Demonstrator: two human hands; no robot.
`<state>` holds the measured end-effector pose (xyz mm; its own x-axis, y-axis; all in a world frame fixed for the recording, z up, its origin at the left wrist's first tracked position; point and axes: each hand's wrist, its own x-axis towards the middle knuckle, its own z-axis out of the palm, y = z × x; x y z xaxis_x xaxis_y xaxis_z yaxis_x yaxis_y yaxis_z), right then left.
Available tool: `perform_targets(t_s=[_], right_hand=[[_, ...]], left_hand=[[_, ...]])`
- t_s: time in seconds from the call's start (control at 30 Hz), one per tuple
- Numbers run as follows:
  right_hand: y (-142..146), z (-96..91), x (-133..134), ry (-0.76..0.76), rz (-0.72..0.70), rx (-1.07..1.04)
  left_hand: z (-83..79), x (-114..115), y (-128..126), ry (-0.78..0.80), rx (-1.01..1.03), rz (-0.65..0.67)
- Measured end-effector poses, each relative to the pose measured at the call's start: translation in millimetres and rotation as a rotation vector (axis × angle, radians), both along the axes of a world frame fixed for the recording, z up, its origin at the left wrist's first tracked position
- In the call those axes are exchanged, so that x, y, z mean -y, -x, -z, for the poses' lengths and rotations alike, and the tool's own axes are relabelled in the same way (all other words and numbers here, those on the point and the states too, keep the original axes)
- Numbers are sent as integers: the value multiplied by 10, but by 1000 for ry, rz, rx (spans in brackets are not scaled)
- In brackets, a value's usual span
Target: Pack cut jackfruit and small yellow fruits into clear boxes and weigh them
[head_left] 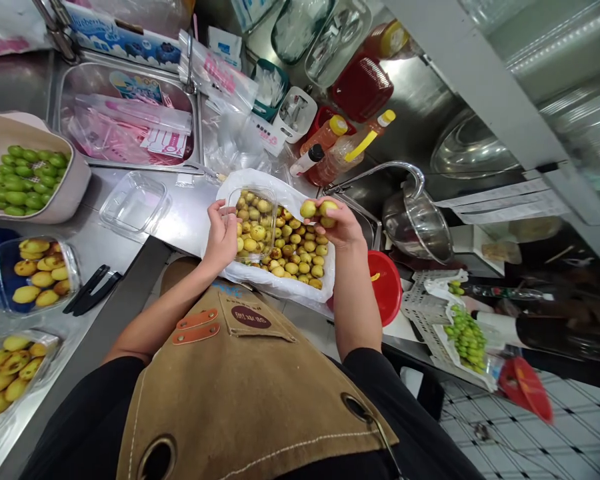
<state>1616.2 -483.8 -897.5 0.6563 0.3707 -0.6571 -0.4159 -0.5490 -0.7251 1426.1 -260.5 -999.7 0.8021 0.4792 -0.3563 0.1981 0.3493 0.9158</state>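
Left hand (221,235) upright, fingers curled; right hand (338,223) cupped, palm upward; left forearm (167,310) and right forearm (351,300) bare, angled forward.

Small yellow fruit flecked with brown (300,250) lie on a white plastic liner (280,287) and in a clear punnet (254,223). A tan canvas apron (240,393) has orange tabs (196,328), beside black sleeves (85,413). A lid (384,287) is red; floor tiles (530,427) are white with a black grid.
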Motion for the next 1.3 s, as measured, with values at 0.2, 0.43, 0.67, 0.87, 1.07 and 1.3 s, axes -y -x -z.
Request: perform_targets(t_s=[0.2,0.43,0.67,0.87,1.07,1.3], right_hand=[[305,-244,-841,-4,-413,217],[513,-371,-1107,237,-624,645],[621,-101,-128,495,-364,556],[1096,313,425,478,-817,364],[1218,459,423,547,-884,430],[1147,471,440,485,-1001,412]], left_hand=[[8,-12,-6,24,-56,135],[57,-65,-4,11,-71,132],[64,-65,12,42,-37,103],[-10,-47,3,92,-3,140],[-27,-53,-7,53,-5,166],[1,-55,-6,79,-58,147]])
